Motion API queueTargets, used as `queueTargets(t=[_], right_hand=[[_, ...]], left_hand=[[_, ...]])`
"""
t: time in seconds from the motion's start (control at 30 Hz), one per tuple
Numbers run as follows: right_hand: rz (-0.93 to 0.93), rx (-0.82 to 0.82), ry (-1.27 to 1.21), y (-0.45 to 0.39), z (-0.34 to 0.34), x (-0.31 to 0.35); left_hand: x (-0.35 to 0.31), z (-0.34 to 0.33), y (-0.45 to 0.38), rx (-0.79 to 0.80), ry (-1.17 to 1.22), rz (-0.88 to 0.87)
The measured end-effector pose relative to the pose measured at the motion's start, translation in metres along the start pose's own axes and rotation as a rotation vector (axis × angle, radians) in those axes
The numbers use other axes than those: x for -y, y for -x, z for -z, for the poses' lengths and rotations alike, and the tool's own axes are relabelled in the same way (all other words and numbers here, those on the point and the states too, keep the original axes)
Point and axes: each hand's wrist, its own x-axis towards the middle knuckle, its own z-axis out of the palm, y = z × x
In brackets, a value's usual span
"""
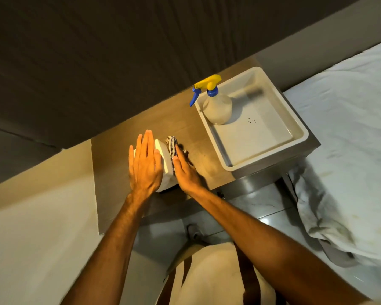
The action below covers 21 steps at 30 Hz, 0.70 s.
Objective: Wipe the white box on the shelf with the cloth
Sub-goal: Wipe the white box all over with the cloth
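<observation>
A small white box [165,160] stands on the wooden shelf [128,139]. My left hand [144,164] lies flat on top of the box, fingers straight and together, covering most of its top. My right hand [186,171] presses a striped dark-and-white cloth [172,144] flat against the box's right side. The cloth sticks out beyond my fingertips and its lower part is hidden under my palm.
A white plastic tray [299,130] sits on the right end of the shelf with a spray bottle [217,106], yellow and blue head, standing in its near-left corner. A bed with white sheets [350,133] lies to the right. A dark wall rises behind the shelf.
</observation>
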Motion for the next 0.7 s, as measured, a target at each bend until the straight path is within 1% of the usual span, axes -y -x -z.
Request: queueTargets(t=[0.07,0.13,0.23,0.33,0.43,0.57,0.63,0.7], right_hand=[[0.001,-0.008,-0.021,0.027,-0.001,0.002],[0.055,-0.001,-0.11,0.046,-0.001,0.014],[0.075,-0.033,-0.241,0.03,-0.001,0.039],[0.075,-0.028,-0.196,-0.004,0.001,0.045],[0.047,-0.034,-0.139,-0.016,0.0,0.023],[0.002,-0.043,-0.063,0.023,-0.006,0.002],[0.067,-0.016,-0.101,0.047,-0.005,0.008],[0.121,-0.005,-0.156,0.047,-0.006,0.021]], left_hand=[[-0.001,0.001,0.0,-0.006,0.013,-0.001],[-0.002,0.002,0.0,-0.003,0.019,-0.003],[0.0,0.001,0.002,0.013,0.034,-0.014],[0.001,-0.001,0.001,0.004,0.057,-0.006],[0.001,0.0,0.0,0.0,0.024,-0.008],[0.0,0.001,0.0,-0.008,0.003,-0.022],[0.0,0.002,0.0,-0.006,0.004,-0.021],[0.002,0.001,0.001,0.006,0.015,-0.023]])
